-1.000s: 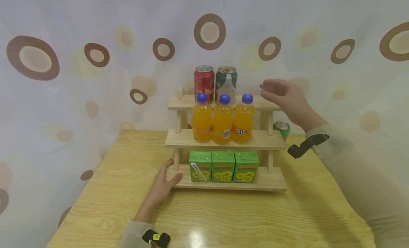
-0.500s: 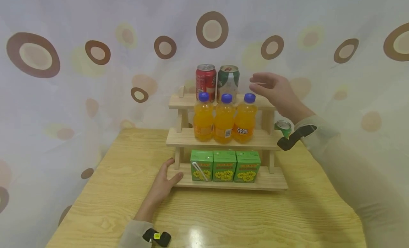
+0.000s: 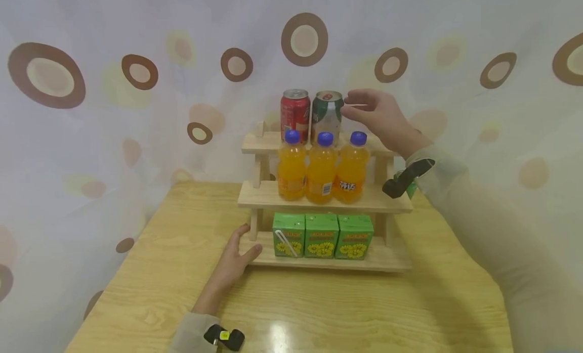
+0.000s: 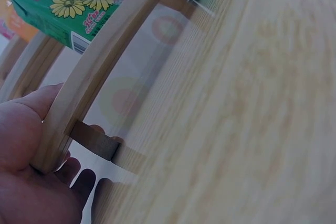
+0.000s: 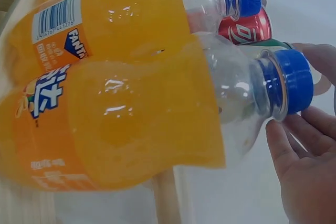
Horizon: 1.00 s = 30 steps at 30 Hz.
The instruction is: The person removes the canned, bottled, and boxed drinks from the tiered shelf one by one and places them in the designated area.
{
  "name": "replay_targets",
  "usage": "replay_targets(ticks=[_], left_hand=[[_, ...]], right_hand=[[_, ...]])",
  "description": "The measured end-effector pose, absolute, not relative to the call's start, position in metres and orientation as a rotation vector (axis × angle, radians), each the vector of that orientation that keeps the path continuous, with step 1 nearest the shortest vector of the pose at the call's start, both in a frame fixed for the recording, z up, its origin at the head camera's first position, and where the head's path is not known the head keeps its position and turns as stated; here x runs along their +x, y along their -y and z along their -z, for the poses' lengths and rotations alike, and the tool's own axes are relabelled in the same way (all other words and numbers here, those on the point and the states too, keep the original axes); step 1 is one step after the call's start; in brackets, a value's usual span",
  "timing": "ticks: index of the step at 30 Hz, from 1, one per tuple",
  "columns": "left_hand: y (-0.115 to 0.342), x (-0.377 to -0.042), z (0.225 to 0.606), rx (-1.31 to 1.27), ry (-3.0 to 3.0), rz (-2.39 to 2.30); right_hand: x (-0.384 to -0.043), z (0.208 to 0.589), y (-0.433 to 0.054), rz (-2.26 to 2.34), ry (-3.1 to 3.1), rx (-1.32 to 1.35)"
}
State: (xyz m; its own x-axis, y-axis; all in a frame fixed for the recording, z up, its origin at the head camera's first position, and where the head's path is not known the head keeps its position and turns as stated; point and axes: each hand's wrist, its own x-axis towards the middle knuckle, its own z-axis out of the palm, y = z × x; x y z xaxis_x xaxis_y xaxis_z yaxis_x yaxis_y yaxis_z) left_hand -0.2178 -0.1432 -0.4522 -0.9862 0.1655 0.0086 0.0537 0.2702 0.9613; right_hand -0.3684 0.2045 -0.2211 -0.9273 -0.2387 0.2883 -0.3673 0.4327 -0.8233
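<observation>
Red can [image 3: 295, 115]: red body, silver top. Neighbouring can [image 3: 327, 119]: dark green upper band, whitish body. Three bottles [image 3: 321, 172]: orange below, clear necks, blue caps [image 3: 325, 138]. Cartons [image 3: 321, 235]: green, printed with yellow daisy-like flowers; straw [image 3: 286, 243] white. Tiered shelf [image 3: 259, 195]: pale wood. Desk [image 3: 355, 307]: yellow-tan, streaky grain. Backdrop [image 3: 255, 19]: whitish, brown rings round pale centres, faint yellow and peach blots. Sleeves [image 3: 193, 335]: beige. Wrist straps [image 3: 235, 340]: black, left with yellow patch.

Beyond the right fingers [image 3: 364, 94] spreads a pale wall covering [image 3: 182, 14] printed with brown-ringed circles [image 3: 304, 41] and fainter peach spots [image 3: 535, 173]; it flanks the tabletop [image 3: 346, 312], well left of the left fingers [image 3: 252, 252]; the tabletop's light wood grain runs below both, a bright glare [image 3: 279, 335] lying nearer than the left fingers.
</observation>
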Motion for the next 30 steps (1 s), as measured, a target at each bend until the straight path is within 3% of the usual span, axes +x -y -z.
replay_targets(ticks=[10, 19, 30], left_hand=[[0.146, -0.223, 0.456, 0.211, -2.443, -1.803], [0.149, -0.235, 0.487, 0.230, -2.455, -1.833], [0.145, -0.234, 0.487, 0.228, -2.489, -1.813]], right_hand=[[-0.380, 0.214, -0.186, -1.572, 2.612, 0.474], [-0.389, 0.214, -0.183, -1.562, 2.691, 0.486], [-0.392, 0.215, -0.184, -1.523, 2.730, 0.499]])
